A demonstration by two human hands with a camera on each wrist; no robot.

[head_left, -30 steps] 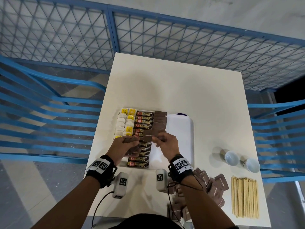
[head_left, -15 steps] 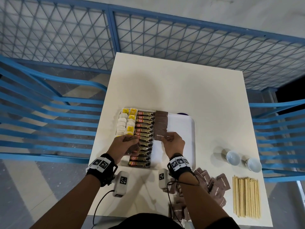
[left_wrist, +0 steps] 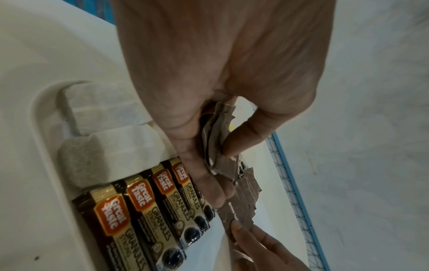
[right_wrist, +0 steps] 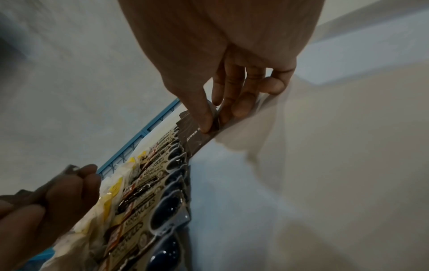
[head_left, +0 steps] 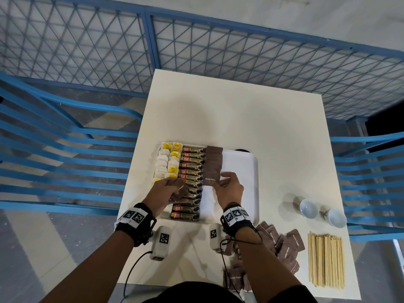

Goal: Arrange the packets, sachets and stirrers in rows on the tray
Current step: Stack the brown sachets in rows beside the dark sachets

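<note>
The right hand pinches a brown sugar sachet by its right edge, thumb on top and fingers beneath, setting it at the near end of the brown sachet row on the white tray. The left hand is clenched round a small stack of spare sachets, held above the coffee granule sticks near the tray's left half.

Step in hand, as judged: laying the next sachet into the third row. To do it well, the sachet should overlap the one behind it by the same margin as the rest, with its left edge kept against the stick ends — any skew here will carry down the row. Release should be flat, not dropped, so the neighbours do not shift.

Orientation: the sachet lies flat, its printed "Brown Sugar" line reading across the tray from left to right at its near edge; its long axis runs from the tray's far edge toward the near edge, in line with the row.

Tea bags fill the tray's left edge. Loose sachets and wooden stirrers wait at the surface's near right corner — not yet arranged.
</note>
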